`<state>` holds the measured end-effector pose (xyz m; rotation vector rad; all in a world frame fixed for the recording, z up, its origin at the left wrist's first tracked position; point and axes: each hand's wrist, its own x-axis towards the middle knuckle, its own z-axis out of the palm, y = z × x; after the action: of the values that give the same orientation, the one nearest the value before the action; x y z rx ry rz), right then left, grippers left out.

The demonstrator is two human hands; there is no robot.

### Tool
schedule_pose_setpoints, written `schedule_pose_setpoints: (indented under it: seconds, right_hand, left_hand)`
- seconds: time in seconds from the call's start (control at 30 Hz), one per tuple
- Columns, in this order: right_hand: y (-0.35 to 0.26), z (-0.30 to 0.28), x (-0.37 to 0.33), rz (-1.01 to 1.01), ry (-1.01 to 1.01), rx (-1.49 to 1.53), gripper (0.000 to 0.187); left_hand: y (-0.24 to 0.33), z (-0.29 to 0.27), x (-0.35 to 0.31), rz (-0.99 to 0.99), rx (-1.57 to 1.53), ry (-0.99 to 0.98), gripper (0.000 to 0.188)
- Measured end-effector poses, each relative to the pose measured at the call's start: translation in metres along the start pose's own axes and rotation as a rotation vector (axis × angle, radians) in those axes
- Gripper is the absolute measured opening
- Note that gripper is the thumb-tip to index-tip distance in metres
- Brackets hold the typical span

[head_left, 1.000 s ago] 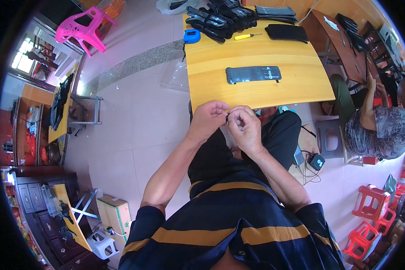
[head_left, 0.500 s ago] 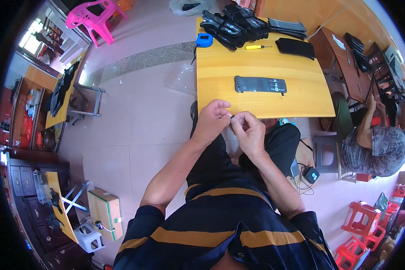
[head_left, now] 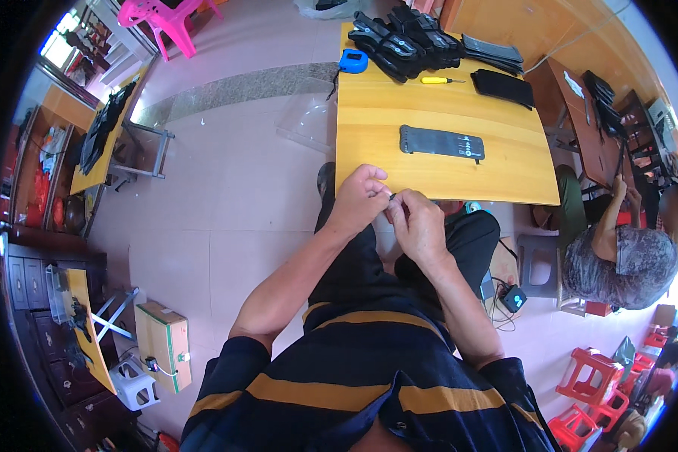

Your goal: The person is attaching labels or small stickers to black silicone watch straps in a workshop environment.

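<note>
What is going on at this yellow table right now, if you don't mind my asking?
A seated person holds both hands together at the near edge of the yellow table: the left hand and right hand pinch something small and dark, too tiny to identify. A flat dark panel lies untouched on the table, with a pile of black parts, a yellow screwdriver and a blue tape measure farther back.

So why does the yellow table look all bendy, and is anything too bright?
Head view: the fisheye lens bows the wooden table edges and leaves a black rim; daylight glares white at the right edge; the left hand and right hand look sharp.
</note>
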<state>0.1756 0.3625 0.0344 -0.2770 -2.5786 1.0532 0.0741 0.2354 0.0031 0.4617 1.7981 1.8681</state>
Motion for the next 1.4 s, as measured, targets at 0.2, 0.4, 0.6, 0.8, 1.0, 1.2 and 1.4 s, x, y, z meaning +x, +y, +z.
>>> schedule_pose_setpoints:
  seconds: [0.2, 0.4, 0.6, 0.8, 1.0, 1.2, 1.4]
  right_hand:
    - [0.004, 0.0, 0.003, 0.144, -0.136, 0.03, 0.033]
    - [0.024, 0.005, 0.006, 0.305, -0.235, 0.116, 0.035]
    - [0.034, 0.008, 0.0, 0.29, -0.238, 0.131, 0.029]
    - [0.036, 0.013, -0.004, 0.268, -0.199, 0.11, 0.023]
    - [0.037, 0.014, -0.004, 0.19, -0.191, 0.079, 0.019]
    - [0.044, 0.015, -0.002, 0.24, -0.148, 0.187, 0.017]
    - [0.053, 0.019, 0.003, 0.225, -0.072, 0.329, 0.012]
  left_hand:
    - [-0.011, 0.005, -0.002, 0.006, -0.035, -0.022, 0.032]
    - [-0.019, 0.016, -0.007, 0.05, -0.024, 0.01, 0.031]
    - [-0.024, 0.028, -0.007, 0.117, 0.031, 0.058, 0.027]
    - [-0.022, 0.028, -0.007, 0.118, 0.232, 0.065, 0.029]
    - [-0.028, 0.027, -0.004, 0.163, 0.29, 0.095, 0.028]
    - [-0.032, 0.028, -0.003, 0.225, 0.24, 0.131, 0.025]
    - [-0.013, 0.03, -0.008, 0.121, 0.256, 0.123, 0.025]
